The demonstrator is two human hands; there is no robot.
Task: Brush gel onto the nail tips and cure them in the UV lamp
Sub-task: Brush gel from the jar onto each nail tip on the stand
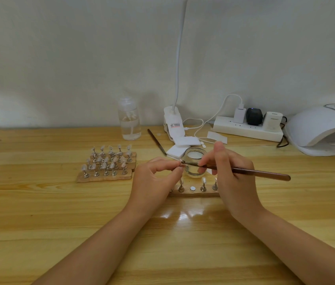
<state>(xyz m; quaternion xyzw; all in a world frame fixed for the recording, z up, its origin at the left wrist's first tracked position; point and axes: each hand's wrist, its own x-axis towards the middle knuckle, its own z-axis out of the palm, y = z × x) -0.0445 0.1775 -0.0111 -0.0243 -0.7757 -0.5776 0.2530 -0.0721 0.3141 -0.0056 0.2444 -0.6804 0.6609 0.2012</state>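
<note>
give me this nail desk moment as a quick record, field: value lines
left hand: left hand pinches a nail tip stand at its fingers
right hand: right hand holds the brush, bristle end at the pinched tip
jar: glass jar just behind the hands
near holder: wooden strip with upright stands and one bare magnet
left holders: filled racks
uv lamp: UV lamp at far right, nothing visible inside
spare brush: second brush lying on the table

Two brushes (244, 170) – one jar (195, 159)
</note>
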